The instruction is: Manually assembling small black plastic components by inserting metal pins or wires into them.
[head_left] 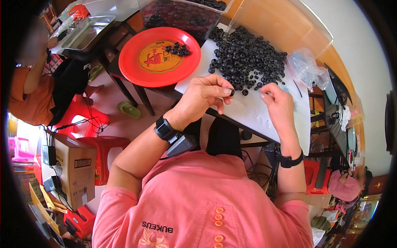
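White-topped bench (pixel 250 116), indoors: bare strip along the near side, specks of debris on the surface.

Left hand (pixel 198 97): over the near part of the bench; fingers closed in a pinch on one black bead (pixel 232 92), thumb against forefinger. Direction of any hole too small to tell.

Right hand (pixel 279 99): to the right, across a gap from the bead; fingers bent, tips close together. Cannot tell whether touching or gripping something small.

Handling, by judgement: bead best held lightly by the rim, any hole left clear of the thumb. Advisable to bring both hands together low over the bare strip, for easy recovery of a dropped piece.

Loose black beads (pixel 245 92): few, just beyond the left fingertips, at the near fringe of the heap; likely to roll at a careless nudge.

Bead pile (pixel 252 58): black, mixed sizes, toward the far side. Single pieces probably easier to take from the fringe.

Red round tray (pixel 128 62): left of the pile; printed centre, small cluster of black beads (pixel 178 50) toward the right side.

Clear plastic bag (pixel 308 68): crumpled, right of the pile.

Clear plastic bin (pixel 285 22): behind the pile.

Second bin (pixel 182 18): beyond the tray, dark contents.
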A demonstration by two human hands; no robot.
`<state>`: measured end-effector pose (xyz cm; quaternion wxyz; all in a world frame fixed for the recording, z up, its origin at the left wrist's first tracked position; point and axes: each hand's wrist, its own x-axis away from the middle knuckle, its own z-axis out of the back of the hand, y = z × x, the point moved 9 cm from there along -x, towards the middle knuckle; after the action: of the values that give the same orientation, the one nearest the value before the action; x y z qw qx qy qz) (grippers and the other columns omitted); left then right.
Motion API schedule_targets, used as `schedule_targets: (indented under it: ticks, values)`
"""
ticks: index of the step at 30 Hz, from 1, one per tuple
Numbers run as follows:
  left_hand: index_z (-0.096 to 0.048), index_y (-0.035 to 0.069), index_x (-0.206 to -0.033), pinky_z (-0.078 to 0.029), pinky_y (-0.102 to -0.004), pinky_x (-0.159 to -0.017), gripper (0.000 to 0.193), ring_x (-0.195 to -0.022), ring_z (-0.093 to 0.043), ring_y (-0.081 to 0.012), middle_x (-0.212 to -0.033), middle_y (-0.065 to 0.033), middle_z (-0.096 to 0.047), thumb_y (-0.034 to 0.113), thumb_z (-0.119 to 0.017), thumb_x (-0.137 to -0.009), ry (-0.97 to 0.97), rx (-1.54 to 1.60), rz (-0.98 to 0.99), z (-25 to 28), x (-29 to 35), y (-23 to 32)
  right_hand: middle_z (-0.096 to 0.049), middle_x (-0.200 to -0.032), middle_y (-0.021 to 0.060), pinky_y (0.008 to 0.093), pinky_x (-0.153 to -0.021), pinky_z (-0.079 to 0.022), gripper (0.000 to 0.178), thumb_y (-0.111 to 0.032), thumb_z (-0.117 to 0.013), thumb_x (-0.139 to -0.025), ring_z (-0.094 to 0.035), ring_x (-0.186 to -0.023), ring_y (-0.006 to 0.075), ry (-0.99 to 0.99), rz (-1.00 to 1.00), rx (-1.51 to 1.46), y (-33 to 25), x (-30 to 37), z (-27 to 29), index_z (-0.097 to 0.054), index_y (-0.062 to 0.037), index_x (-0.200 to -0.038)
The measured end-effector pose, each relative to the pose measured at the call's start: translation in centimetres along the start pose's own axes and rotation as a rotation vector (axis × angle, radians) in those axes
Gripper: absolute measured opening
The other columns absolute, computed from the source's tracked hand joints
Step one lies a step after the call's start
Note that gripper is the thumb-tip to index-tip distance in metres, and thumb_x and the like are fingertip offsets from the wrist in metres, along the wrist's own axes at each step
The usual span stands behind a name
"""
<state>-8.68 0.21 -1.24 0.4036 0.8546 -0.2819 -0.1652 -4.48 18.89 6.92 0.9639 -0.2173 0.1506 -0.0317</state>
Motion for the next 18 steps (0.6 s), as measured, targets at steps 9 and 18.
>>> schedule_targets:
  ticks: [9,18]
  values:
    - [-0.064,-0.003,-0.106,-0.051,-0.0282,-0.056,0.018,-0.075,-0.061,-0.0141,-0.088,-0.0069,-0.063,0.011,-0.062,-0.095,0.014,-0.047,0.030,-0.1,-0.2,-0.3,-0.068,-0.074,0.0154,0.0460,-0.064,-0.049,0.014,-0.011,-0.063,-0.080,-0.066,-0.073,0.0353,-0.077,0.125,0.240,-0.6,-3.0,-2.9,-0.070,-0.0136,-0.092]
    - [-0.063,-0.004,-0.116,-0.052,-0.0256,-0.058,0.024,-0.077,-0.058,-0.0121,-0.090,-0.0067,-0.061,0.011,-0.055,-0.099,0.024,-0.210,0.033,-0.6,0.1,-0.2,-0.067,-0.071,0.0156,0.0470,-0.063,-0.049,0.011,-0.007,-0.061,-0.078,-0.067,-0.072,0.0351,-0.079,0.257,0.342,-2.0,-2.7,-3.9,-0.068,-0.0113,-0.086]
